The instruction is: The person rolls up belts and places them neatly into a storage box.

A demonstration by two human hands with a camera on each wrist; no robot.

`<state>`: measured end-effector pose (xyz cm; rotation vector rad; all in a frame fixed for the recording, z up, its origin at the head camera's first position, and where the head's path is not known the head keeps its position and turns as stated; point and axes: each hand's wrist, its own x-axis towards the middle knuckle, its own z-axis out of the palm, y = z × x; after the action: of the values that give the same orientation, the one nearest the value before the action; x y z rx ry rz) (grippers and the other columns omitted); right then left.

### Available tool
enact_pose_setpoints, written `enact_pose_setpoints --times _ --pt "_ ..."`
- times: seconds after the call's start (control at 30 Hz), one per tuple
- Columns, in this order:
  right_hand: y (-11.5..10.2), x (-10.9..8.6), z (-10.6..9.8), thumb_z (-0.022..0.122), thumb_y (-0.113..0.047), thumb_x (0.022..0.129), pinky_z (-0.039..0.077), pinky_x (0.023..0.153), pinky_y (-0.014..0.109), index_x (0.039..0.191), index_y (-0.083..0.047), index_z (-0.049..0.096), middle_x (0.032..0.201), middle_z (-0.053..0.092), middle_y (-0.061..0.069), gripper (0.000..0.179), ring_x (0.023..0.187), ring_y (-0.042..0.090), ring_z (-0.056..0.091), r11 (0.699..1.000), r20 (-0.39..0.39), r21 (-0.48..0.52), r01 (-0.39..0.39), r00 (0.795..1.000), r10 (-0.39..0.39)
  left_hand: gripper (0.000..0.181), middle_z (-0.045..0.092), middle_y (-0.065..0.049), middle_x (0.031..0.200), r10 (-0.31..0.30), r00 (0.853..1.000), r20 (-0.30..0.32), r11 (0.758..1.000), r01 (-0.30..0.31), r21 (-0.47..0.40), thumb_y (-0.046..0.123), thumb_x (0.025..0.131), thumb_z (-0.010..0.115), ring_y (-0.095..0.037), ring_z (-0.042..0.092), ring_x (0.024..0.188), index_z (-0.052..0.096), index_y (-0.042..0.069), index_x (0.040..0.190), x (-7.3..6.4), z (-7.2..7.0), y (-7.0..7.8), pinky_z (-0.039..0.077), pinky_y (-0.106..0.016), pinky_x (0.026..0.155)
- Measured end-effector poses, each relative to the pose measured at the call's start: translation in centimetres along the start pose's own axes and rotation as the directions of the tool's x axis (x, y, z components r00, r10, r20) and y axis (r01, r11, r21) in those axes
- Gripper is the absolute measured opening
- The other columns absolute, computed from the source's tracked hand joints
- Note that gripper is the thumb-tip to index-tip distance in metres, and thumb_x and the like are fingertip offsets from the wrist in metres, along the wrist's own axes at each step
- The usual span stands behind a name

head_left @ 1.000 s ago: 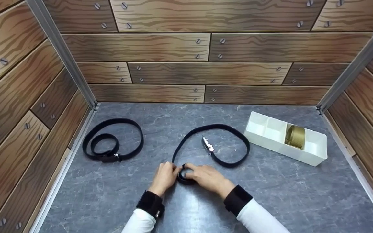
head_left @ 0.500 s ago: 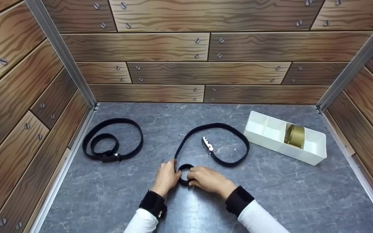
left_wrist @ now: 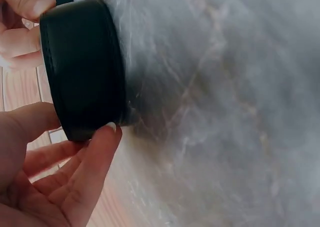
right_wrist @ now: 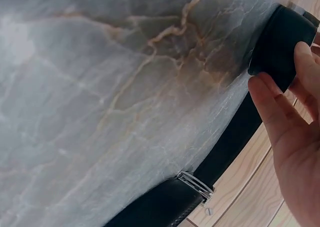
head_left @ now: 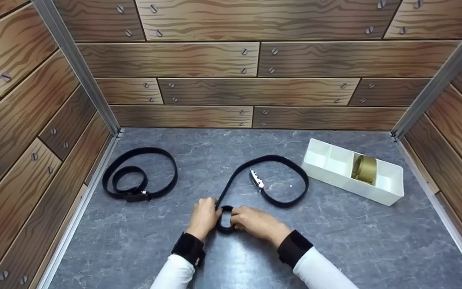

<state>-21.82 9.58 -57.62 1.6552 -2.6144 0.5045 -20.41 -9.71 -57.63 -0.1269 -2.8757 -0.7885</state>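
A black belt (head_left: 274, 157) with a silver buckle (head_left: 257, 180) lies on edge in a curve, its near end rolled into a small coil. My left hand (head_left: 203, 216) pinches the coil's left side, where the strap runs off toward the back. On the opposite side, my right hand (head_left: 258, 222) holds the coil between thumb and fingers. The loop looks like a narrow upright oval in the head view. In the left wrist view the coil (left_wrist: 82, 69) shows its smooth outer face, with fingers of both hands on it. The right wrist view shows the coil (right_wrist: 280, 47) beside the strap.
Another black belt (head_left: 173, 172), loosely looped, lies at left. A white divided box (head_left: 343, 185) at right holds a rolled olive-gold belt (head_left: 365, 170) in one compartment. Wood-patterned walls (head_left: 199, 90) enclose the grey marbled tabletop (head_left: 155, 237) at the back and sides.
The coil has shifted slightly left and gone from round to a narrower oval. The left hand moved a little along the strap; the right hand's fingers have shifted on the coil's right side.
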Motion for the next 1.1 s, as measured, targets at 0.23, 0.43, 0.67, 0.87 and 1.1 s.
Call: enact_pose_setpoints --times 0.23,0.43,0.67,0.87,1.1 --pt "0.0 -0.4 0.0 0.068 -0.01 0.09 0.049 0.086 0.028 0.098 -0.013 0.07 0.108 0.062 -0.001 0.009 0.097 0.015 0.061 0.997 -0.018 0.05 -0.05 0.999 0.051 0.017 0.067 -0.014 0.073 0.008 1.0 0.014 0.991 -0.01 0.132 0.006 0.076 0.07 -0.037 0.066 0.066 0.061 0.009 0.063 0.5 0.1 0.6 0.05 -0.046 0.053" --pt "0.2 -0.6 -0.5 0.068 -0.004 0.088 0.052 0.086 0.035 0.11 -0.002 0.065 0.11 0.064 0.009 0.022 0.096 0.023 0.065 0.938 -0.17 0.264 -0.223 0.947 0.273 0.012 0.067 -0.017 0.072 -0.024 0.999 -0.029 0.99 0.028 0.137 0.004 0.071 0.068 -0.038 0.066 0.063 0.061 0.007 0.063 0.4 0.6 1.0 0.049 -0.048 0.05" --pt "-0.8 0.6 0.6 0.068 -0.014 0.091 0.05 0.052 0.027 0.104 0.007 0.064 0.063 0.064 0.0 0.025 0.051 0.011 0.062 0.749 -0.123 0.413 -0.517 0.784 0.609 0.007 0.068 -0.019 0.074 -0.081 0.996 -0.042 0.993 0.084 0.084 0.003 0.071 0.068 -0.041 0.065 0.065 0.063 0.005 0.066 0.2 0.7 1.2 0.047 -0.048 0.049" --pt "-1.7 1.6 1.3 0.062 0.0 0.085 0.047 0.044 0.025 0.093 0.005 0.068 0.057 0.061 -0.001 0.012 0.045 0.007 0.058 0.71 -0.095 0.398 -0.581 0.743 0.662 0.012 0.067 -0.016 0.075 -0.049 0.999 0.004 0.996 0.049 0.074 0.007 0.069 0.074 -0.038 0.067 0.068 0.062 0.007 0.07 0.0 0.4 0.8 0.049 -0.047 0.052" --pt "-1.6 1.9 1.5 0.066 0.0 0.078 0.051 0.057 0.038 0.077 -0.004 0.065 0.072 0.06 0.007 0.004 0.064 0.026 0.062 0.872 -0.191 0.081 -0.483 0.851 0.489 0.014 0.067 -0.014 0.073 0.027 1.0 0.008 0.998 -0.028 0.053 0.008 0.073 0.076 -0.037 0.067 0.07 0.063 0.009 0.066 -0.3 0.3 0.2 0.051 -0.046 0.056"
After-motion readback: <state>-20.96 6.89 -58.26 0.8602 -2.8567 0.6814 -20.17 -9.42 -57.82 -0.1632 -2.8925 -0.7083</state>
